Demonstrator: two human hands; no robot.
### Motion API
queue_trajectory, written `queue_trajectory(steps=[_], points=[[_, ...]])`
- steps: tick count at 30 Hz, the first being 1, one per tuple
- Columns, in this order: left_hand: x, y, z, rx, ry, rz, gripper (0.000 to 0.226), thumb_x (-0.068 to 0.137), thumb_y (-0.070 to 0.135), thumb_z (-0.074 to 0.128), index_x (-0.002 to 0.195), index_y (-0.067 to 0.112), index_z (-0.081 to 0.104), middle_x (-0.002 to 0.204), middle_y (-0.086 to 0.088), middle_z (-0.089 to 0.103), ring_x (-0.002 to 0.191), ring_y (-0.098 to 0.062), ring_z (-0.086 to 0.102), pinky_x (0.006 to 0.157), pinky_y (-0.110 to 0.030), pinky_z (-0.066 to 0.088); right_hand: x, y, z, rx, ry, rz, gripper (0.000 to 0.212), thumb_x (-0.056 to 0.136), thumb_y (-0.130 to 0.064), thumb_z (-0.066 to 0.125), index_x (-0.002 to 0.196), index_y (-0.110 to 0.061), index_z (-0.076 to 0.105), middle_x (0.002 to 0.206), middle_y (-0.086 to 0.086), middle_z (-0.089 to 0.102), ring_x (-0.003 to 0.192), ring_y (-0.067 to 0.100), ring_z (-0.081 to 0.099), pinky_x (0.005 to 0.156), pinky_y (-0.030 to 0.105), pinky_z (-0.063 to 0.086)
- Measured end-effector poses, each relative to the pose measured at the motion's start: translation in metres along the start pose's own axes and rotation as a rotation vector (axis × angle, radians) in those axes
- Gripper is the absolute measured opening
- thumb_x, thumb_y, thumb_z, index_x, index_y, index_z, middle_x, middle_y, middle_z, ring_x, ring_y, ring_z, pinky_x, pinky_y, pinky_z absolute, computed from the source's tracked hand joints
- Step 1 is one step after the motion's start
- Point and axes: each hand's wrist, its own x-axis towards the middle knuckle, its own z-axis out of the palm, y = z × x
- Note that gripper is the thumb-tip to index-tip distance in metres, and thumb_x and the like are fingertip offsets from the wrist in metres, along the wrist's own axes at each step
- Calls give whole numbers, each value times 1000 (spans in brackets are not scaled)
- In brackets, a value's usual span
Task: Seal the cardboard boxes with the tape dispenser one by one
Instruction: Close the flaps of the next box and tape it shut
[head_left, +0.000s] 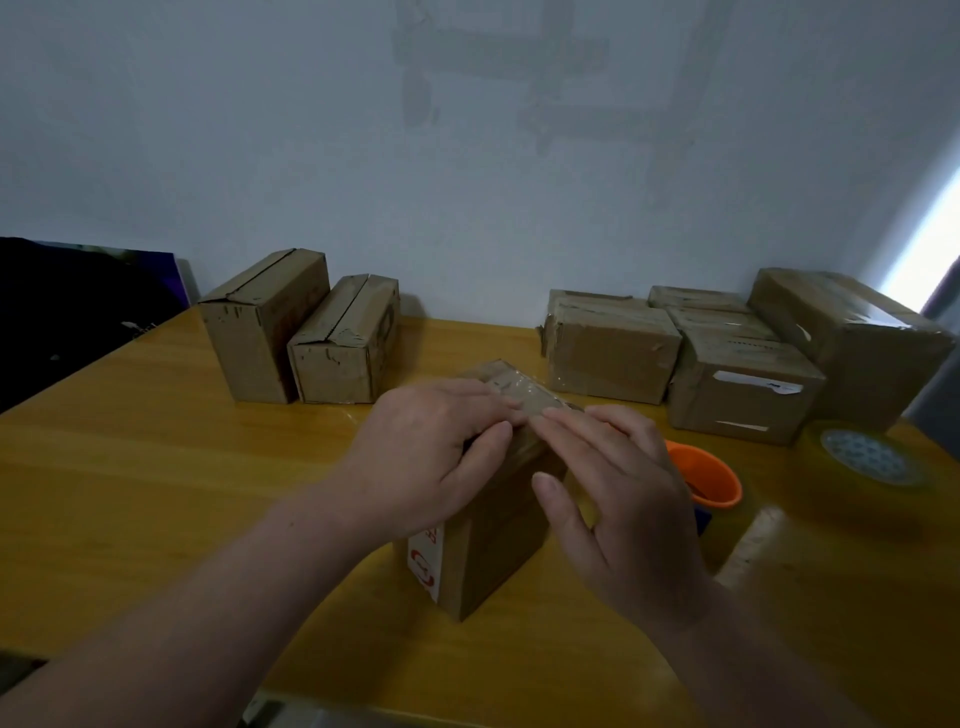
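Left hand (431, 457) and right hand (623, 499), fingers flat, press tape (524, 395) onto the box (493, 551). Two boxes (265, 332) beyond the left hand look unsealed; the cluster (613, 353) beyond the right looks taped.

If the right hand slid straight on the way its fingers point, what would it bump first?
Most likely the left hand, whose fingertips sit just ahead of the right hand on the box.

Your yellow wooden table (156, 467) carries one box (493, 561) standing right in front of you. Two boxes (260, 332) sit back left and a cluster of boxes (613, 348) back right. An orange tape dispenser (711, 478) and a tape roll (867, 457) lie to your right.
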Motion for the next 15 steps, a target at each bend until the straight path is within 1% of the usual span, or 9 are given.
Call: queue_trajectory(steps=[3, 5, 7, 8, 10, 11, 12, 13, 15], points=[[0, -1, 1, -10, 1, 0, 42, 93, 32, 38, 106, 12, 73, 101, 1, 72, 93, -12, 66, 77, -33, 56, 4, -1, 3, 35, -13, 67, 40, 93, -36, 48, 120, -12, 66, 118, 0, 67, 111, 23, 54, 90, 38, 47], [0, 0, 1, -11, 10, 4, 42, 93, 31, 38, 105, 12, 73, 100, 0, 72, 91, -12, 67, 74, -33, 56, 7, -2, 4, 60, -10, 97, 39, 93, -35, 47, 117, -13, 68, 115, -1, 69, 109, 22, 56, 90, 37, 45], [0, 1, 2, -8, 24, 9, 41, 93, 30, 37, 104, 12, 73, 99, 1, 73, 90, -11, 67, 73, -32, 56, 13, -2, 3, 99, 11, 101, 36, 94, -34, 48, 112, -13, 71, 110, -1, 71, 105, 19, 59, 94, 31, 40], [0, 1, 2, -6, 29, 9, 41, 94, 30, 37, 104, 13, 73, 99, 1, 73, 90, -10, 66, 73, -31, 56, 15, -3, 2, 114, 41, 103, 34, 93, -33, 50, 107, -12, 72, 106, -1, 71, 102, 14, 60, 95, 26, 37], [-2, 1, 2, 0, 37, 5, 41, 94, 29, 37, 103, 13, 74, 100, 1, 72, 92, -10, 66, 74, -31, 56, 20, -2, 0, 94, 139, 164, 29, 88, -34, 56, 99, -12, 73, 99, -4, 70, 96, 6, 54, 93, 15, 32], [-2, 0, 3, 1, 40, 1, 41, 94, 29, 37, 103, 13, 74, 101, 1, 72, 93, -10, 66, 74, -31, 56, 23, -1, -2, 80, 175, 233, 30, 85, -37, 59, 99, -14, 71, 98, -7, 66, 96, 5, 51, 91, 13, 31], [-3, 0, 3, 1, 42, -3, 41, 94, 29, 37, 103, 13, 74, 102, 1, 72, 94, -10, 66, 74, -31, 56, 27, -1, -3, 89, 175, 331, 33, 82, -41, 61, 103, -16, 68, 99, -11, 60, 97, 5, 49, 88, 14, 35], [-3, 0, 3, 0, 42, -6, 41, 94, 29, 37, 103, 13, 74, 102, 1, 72, 93, -10, 66, 73, -31, 56, 30, 0, -4, 142, 120, 456, 37, 80, -43, 63, 108, -19, 64, 101, -13, 55, 98, 5, 48, 83, 18, 39], [-3, 1, 3, 1, 46, -7, 41, 93, 29, 37, 103, 13, 74, 102, 1, 72, 92, -10, 66, 72, -30, 56, 40, 1, -6, 378, -131, 742, 45, 78, -43, 70, 117, -23, 59, 102, -14, 55, 93, 4, 52, 75, 21, 44]])
